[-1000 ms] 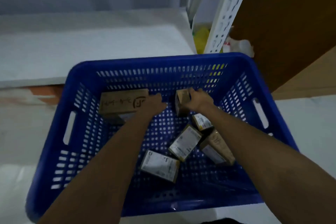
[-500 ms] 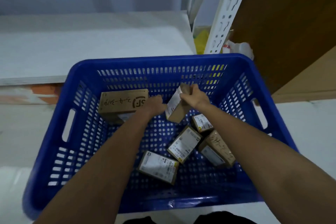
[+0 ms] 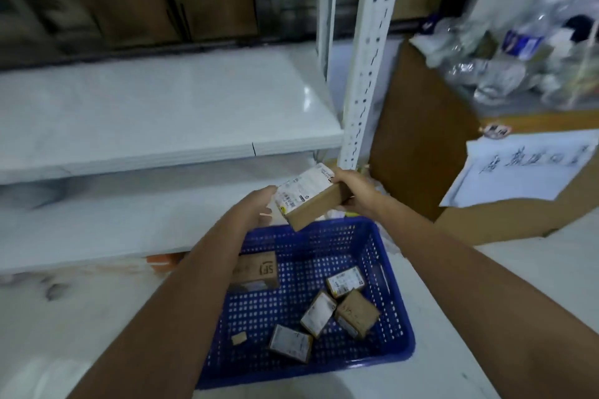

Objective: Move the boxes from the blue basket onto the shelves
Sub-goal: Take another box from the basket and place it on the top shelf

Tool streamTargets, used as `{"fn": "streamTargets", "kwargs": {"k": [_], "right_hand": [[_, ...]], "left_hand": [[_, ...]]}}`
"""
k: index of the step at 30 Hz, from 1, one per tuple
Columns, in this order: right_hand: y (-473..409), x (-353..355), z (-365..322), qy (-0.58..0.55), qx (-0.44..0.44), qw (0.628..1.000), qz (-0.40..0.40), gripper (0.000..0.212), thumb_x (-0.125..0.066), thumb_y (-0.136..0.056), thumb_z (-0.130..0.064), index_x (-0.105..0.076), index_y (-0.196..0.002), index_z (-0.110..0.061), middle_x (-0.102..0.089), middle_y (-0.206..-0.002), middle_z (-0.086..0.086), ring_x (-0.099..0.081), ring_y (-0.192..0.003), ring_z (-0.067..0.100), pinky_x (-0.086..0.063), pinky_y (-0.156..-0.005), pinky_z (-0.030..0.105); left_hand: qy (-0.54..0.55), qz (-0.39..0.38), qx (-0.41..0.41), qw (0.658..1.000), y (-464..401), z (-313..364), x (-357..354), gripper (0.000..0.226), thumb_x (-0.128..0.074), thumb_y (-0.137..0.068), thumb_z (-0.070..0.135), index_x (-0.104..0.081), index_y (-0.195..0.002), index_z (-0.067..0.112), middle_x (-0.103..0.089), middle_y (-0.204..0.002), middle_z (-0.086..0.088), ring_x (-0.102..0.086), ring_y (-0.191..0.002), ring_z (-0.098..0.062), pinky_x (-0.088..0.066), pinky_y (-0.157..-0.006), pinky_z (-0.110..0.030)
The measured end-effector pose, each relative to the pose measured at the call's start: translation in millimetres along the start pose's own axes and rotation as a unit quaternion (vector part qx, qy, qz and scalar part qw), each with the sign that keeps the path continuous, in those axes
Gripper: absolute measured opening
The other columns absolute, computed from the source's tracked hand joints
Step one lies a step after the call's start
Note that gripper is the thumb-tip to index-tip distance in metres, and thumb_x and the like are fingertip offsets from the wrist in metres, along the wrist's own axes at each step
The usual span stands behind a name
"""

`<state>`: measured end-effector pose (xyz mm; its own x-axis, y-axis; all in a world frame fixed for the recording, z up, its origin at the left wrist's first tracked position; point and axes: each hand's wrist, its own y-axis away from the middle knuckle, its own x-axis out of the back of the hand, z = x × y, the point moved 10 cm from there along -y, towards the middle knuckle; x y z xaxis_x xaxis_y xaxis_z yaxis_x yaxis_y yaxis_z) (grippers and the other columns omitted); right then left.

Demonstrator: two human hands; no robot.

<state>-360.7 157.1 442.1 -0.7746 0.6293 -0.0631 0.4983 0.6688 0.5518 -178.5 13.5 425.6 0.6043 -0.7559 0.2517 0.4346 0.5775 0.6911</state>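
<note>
A small cardboard box with a white label (image 3: 308, 196) is held above the far rim of the blue basket (image 3: 393, 298). My right hand (image 3: 351, 191) grips its right end, and my left hand (image 3: 256, 207) touches its left end with the fingers spread. Inside the basket lie a larger brown box marked SF (image 3: 257, 269) at the back left and several small labelled boxes, such as one (image 3: 345, 282) at the right and one (image 3: 290, 347) at the front. White shelves (image 3: 155, 113) stand empty just behind the basket.
A white perforated shelf upright (image 3: 366, 58) rises right of the shelves. A big cardboard carton (image 3: 418, 139) with a paper sign (image 3: 525, 168) and plastic bottles (image 3: 505, 52) stands at the right. A lower shelf board (image 3: 107, 223) sits below. The basket rests on a pale floor.
My right hand has lifted the labelled box out of the basket and up toward the shelves, and my left hand has risen to its left end. The camera has tilted upward.
</note>
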Motion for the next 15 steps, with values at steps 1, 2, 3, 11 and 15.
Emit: {"fn": "streamTargets", "kwargs": {"k": [1, 2, 3, 11, 15], "right_hand": [[23, -2, -34, -0.007, 0.006, 1.000, -0.007, 0.027, -0.064, -0.077, -0.033, -0.056, -0.100, -0.022, -0.048, -0.114, 0.011, -0.057, -0.097, 0.026, -0.059, -0.076, 0.038], [46, -5, -68, -0.012, 0.007, 1.000, -0.021, 0.033, -0.064, -0.073, -0.036, -0.058, -0.103, -0.023, -0.049, -0.115, 0.012, -0.056, -0.098, 0.026, -0.058, -0.082, 0.039], [70, -10, -100, -0.016, 0.006, 0.999, -0.038, 0.042, -0.064, -0.068, -0.038, -0.059, -0.107, -0.024, -0.050, -0.114, 0.011, -0.056, -0.098, 0.026, -0.057, -0.083, 0.038], [236, -52, -334, 0.040, 0.044, 0.979, -0.193, 0.063, -0.054, -0.069, -0.034, -0.051, -0.128, -0.010, -0.052, -0.126, 0.015, -0.049, -0.113, 0.028, -0.038, -0.100, 0.040], [288, -67, -406, 0.073, 0.070, 0.967, -0.235, 0.051, -0.054, -0.074, -0.034, -0.054, -0.118, -0.007, -0.066, -0.117, 0.017, -0.064, -0.103, 0.028, -0.048, -0.085, 0.035]], "left_hand": [[-0.003, -0.016, -0.011, 1.000, 28, 32, 9, 0.034, -0.051, -0.089, 0.049, -0.055, -0.096, 0.016, -0.052, -0.097, -0.006, -0.051, -0.088, -0.020, -0.047, -0.081, -0.031], [-0.008, -0.035, -0.024, 0.999, 57, 64, 17, 0.031, -0.054, -0.087, 0.049, -0.057, -0.090, 0.019, -0.054, -0.096, -0.004, -0.051, -0.087, -0.018, -0.046, -0.079, -0.029], [-0.002, -0.058, -0.034, 0.998, 86, 95, 22, 0.030, -0.056, -0.086, 0.050, -0.059, -0.089, 0.020, -0.057, -0.095, -0.002, -0.054, -0.085, -0.018, -0.046, -0.076, -0.029], [-0.001, -0.176, -0.100, 0.979, 307, 308, 52, 0.040, -0.061, -0.083, 0.053, -0.055, -0.095, 0.015, -0.062, -0.083, -0.005, -0.061, -0.074, -0.020, -0.050, -0.065, -0.028], [0.024, -0.201, -0.130, 0.971, 376, 374, 64, 0.036, -0.062, -0.086, 0.047, -0.057, -0.106, 0.017, -0.062, -0.091, -0.004, -0.060, -0.086, -0.020, -0.054, -0.076, -0.032]]}}
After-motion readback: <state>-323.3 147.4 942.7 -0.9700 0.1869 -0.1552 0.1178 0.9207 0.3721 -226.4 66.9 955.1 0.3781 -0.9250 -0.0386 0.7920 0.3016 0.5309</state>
